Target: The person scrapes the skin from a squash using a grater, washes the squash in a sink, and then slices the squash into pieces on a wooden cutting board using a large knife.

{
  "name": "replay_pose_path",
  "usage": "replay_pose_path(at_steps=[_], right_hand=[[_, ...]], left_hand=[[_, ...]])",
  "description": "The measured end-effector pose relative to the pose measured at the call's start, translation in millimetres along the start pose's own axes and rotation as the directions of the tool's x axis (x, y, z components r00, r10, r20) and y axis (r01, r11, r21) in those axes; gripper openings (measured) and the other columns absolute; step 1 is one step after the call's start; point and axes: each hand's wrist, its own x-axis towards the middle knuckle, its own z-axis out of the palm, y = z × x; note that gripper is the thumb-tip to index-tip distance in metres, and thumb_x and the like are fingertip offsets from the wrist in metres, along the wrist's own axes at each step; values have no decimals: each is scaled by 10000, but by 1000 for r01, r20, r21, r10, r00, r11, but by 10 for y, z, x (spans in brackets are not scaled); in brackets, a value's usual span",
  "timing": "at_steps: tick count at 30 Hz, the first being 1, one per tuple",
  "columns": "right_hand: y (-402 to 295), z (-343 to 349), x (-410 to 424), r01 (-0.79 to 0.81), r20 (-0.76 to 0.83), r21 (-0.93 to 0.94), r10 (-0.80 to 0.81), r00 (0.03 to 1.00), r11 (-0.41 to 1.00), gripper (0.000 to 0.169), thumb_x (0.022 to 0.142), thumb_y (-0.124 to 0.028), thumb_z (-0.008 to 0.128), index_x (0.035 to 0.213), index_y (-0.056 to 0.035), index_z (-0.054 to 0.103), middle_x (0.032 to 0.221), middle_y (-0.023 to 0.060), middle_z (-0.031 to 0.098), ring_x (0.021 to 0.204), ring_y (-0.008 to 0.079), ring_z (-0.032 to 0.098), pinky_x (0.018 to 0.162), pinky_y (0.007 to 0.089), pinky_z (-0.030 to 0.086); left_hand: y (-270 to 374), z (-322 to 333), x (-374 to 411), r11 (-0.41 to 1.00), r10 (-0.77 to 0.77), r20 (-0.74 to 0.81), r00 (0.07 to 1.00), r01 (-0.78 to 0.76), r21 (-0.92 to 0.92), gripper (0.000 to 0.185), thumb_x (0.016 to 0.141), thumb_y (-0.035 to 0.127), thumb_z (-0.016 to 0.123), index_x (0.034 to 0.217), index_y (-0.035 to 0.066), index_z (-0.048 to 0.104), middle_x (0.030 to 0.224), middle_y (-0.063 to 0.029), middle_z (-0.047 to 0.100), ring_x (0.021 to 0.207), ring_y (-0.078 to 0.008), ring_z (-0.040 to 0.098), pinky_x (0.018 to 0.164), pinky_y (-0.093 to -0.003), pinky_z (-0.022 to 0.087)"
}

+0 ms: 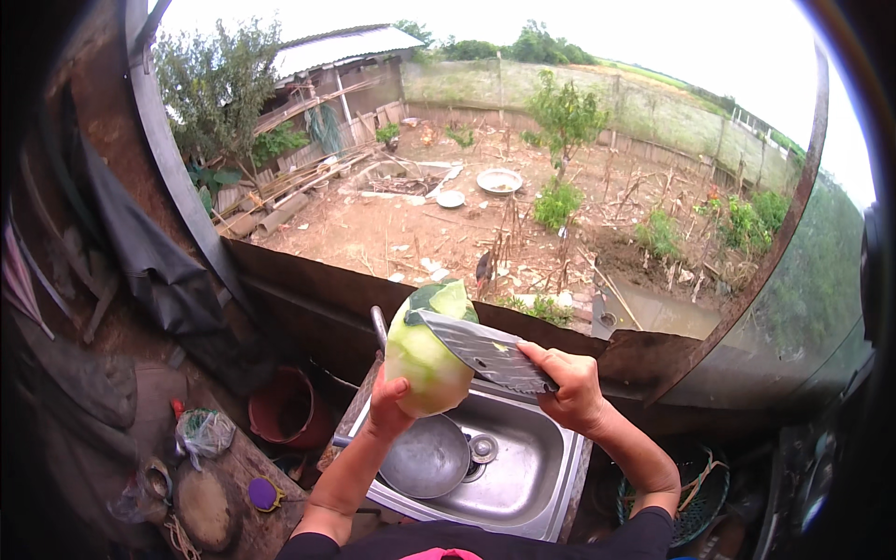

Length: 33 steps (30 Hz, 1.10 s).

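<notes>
My left hand (389, 404) holds up a large pale-green, partly peeled gourd or melon (428, 364), gripping its lower left side. Dark green skin remains near its top, where a cut piece of peel (449, 299) stands away from it. My right hand (570, 385) grips a broad-bladed kitchen knife (483, 350), whose handle is hidden by the fingers. The blade's far end lies at the upper right side of the gourd, and a scrap of green sticks to the blade. Below both hands is a stainless steel sink (528, 455) with a round metal pan (425, 458) in it, beside the drain strainer.
On the left, a wooden surface (262, 465) bears a round board (203, 504), a plastic bag (204, 432) and a purple-topped item (264, 494). A red bucket (282, 406) stands behind it. A green basket (675, 490) is low right. A low wall (336, 297) borders the yard.
</notes>
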Motion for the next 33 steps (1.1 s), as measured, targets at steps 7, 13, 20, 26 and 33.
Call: replay_pose_path(at_steps=[7,13,20,26,33], right_hand=[[-244,-56,20,210,-62,-120,-218,974,970,555,590,-240,656,1094,-25,565,580,37,477,486,189,508,445,317,404],[-180,-65,34,242,-114,-161,-262,958,957,585,590,-275,641,1105,-9,560,561,24,439,470,179,481,433,309,380],[21,-144,105,186,-153,-171,-213,965,968,688,493,-99,649,1164,-28,518,621,49,496,505,198,509,454,318,397],[914,-164,362,-607,83,332,619,781,722,117,705,-94,587,765,6,586,584,127,544,561,251,541,494,305,406],[957,-231,279,-392,-194,267,448,873,880,153,796,-82,561,682,12,523,526,-22,475,498,50,413,447,245,345]], left_hand=[[-38,43,118,1000,-1,13,1000,1,-30,798,619,313,694,1248,-14,329,1148,-150,487,1031,-255,517,879,-355,432],[-29,99,289,1000,-12,45,999,13,-20,802,618,316,693,1251,-12,327,1150,-152,485,1033,-259,515,880,-356,432],[-104,262,543,997,-20,105,994,27,-68,806,617,320,691,1254,-10,324,1153,-155,482,1036,-263,514,882,-357,433],[-174,319,1101,976,-198,86,976,205,-79,733,655,283,663,1259,22,339,1146,-143,492,1028,-260,522,879,-364,443],[-339,474,937,1000,-29,69,997,29,3,715,612,352,651,1203,44,391,1004,-153,541,745,-271,587,611,-339,505]])
